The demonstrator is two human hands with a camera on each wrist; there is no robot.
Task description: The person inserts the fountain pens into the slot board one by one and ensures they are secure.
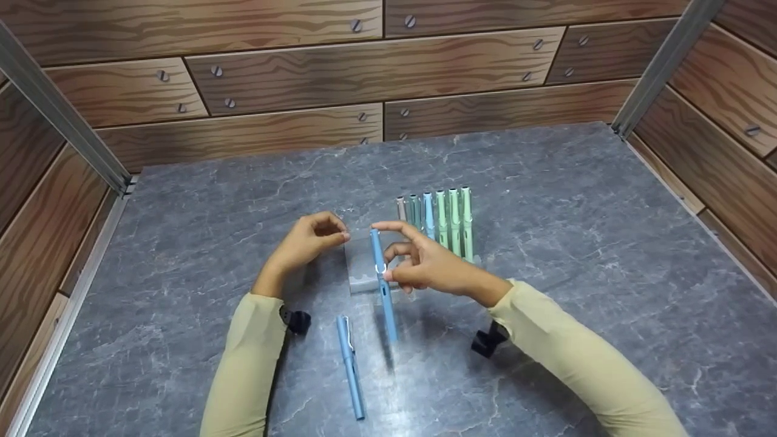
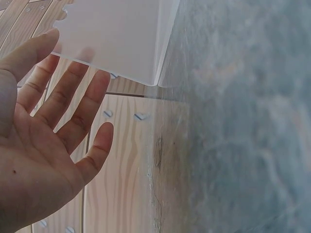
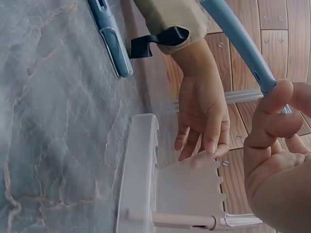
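My right hand (image 1: 434,264) pinches a blue fountain pen (image 1: 388,309) between thumb and fingers, its forefinger reaching to the far end. The pen is held up off the table, in front of a translucent pen stand (image 1: 362,267) with a notched edge. At the stand's left side, my left hand (image 1: 306,243) pinches the upper edge of the side panel (image 2: 112,34) with the thumb and a fingertip; the other fingers are spread. Several pens (image 1: 454,227), taupe, dark green, light blue and light green, rest side by side in the stand, partly hidden by my right hand.
Another blue pen (image 1: 350,367) with a silver clip lies on the grey marbled table (image 1: 182,352), nearer to me. Wood-patterned panels (image 1: 376,67) wall the table at the back and sides. Black wrist mounts (image 1: 297,321) stick out from both sleeves.
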